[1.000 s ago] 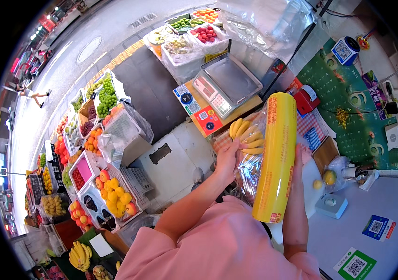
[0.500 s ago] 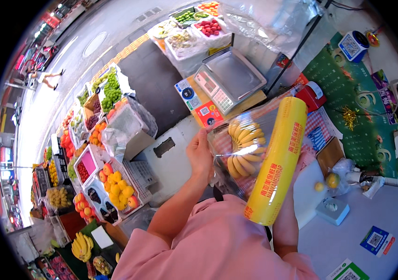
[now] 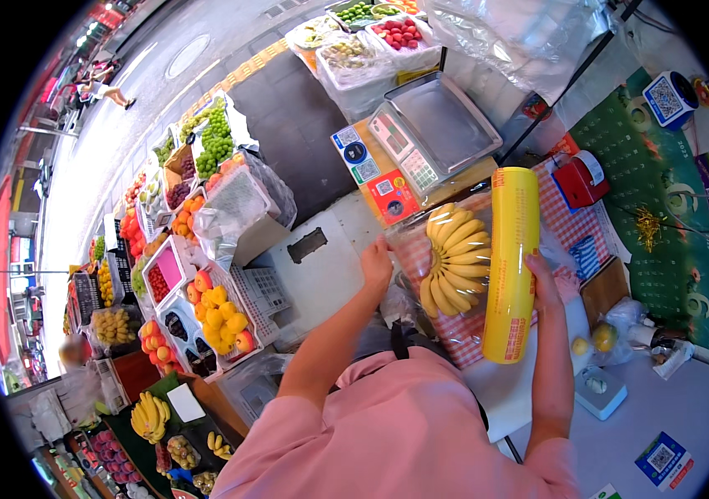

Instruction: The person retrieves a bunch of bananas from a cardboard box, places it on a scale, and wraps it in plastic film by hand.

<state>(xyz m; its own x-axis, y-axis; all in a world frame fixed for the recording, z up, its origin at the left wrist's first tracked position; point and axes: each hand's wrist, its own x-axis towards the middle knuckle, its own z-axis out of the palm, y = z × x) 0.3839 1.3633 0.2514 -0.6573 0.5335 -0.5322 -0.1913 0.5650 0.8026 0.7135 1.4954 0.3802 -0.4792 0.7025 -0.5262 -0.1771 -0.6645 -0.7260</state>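
At the fruit stall counter: bananas beside a yellow wrap roll

At the lower left, a loose yellow bunch of bananas [image 3: 149,417] lies near a flat white rectangular card [image 3: 186,402]. Above it, a heap of long green grapes [image 3: 216,137] and, nearer, a pile of rounded yellow fruit [image 3: 220,323] fill pale containers.

Near the middle, the left hand [image 3: 376,266] has its fingers raised at the left edge of a red-and-white checked cloth [image 3: 567,218]; I cannot tell whether it pinches the shiny clear film there. Up and to the right of it, a silver weighing scale with a flat metal tray [image 3: 443,121] sits on a wooden board.

Just right of the left hand, a fanned yellow bunch of bananas [image 3: 461,264] lies over the cloth, close to the left side of a long, glossy yellow roll of plastic wrap [image 3: 509,266]. The right hand [image 3: 544,287] grasps that roll along its right side, thumb on its surface.

Farther right are a red boxy device [image 3: 580,180], a pale blue-grey block [image 3: 600,392] on the table and a green printed sheet [image 3: 662,249].
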